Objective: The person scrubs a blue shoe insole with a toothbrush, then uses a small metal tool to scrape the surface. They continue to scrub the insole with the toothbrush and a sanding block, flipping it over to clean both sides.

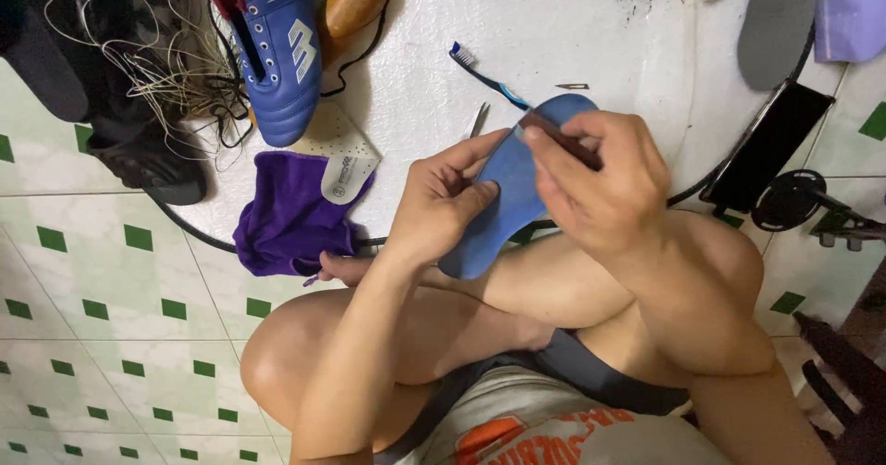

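My left hand (443, 197) grips a blue shoe insole (512, 197) from its left side, thumb pressed on its face. My right hand (600, 179) closes on a thin dark tool (558, 137) whose tip rests against the insole's upper edge. The insole's lower end hangs over my crossed legs. What kind of tool it is cannot be told; most of it is hidden in my fingers.
A round white board (554, 31) lies on the tiled floor. On it are a blue football boot (277, 50), a purple cloth (291, 216), a white insole (341, 165), a blue toothbrush (489, 77), a grey insole (775, 22) and tangled thread (157, 59). A black phone (766, 147) lies at the right.
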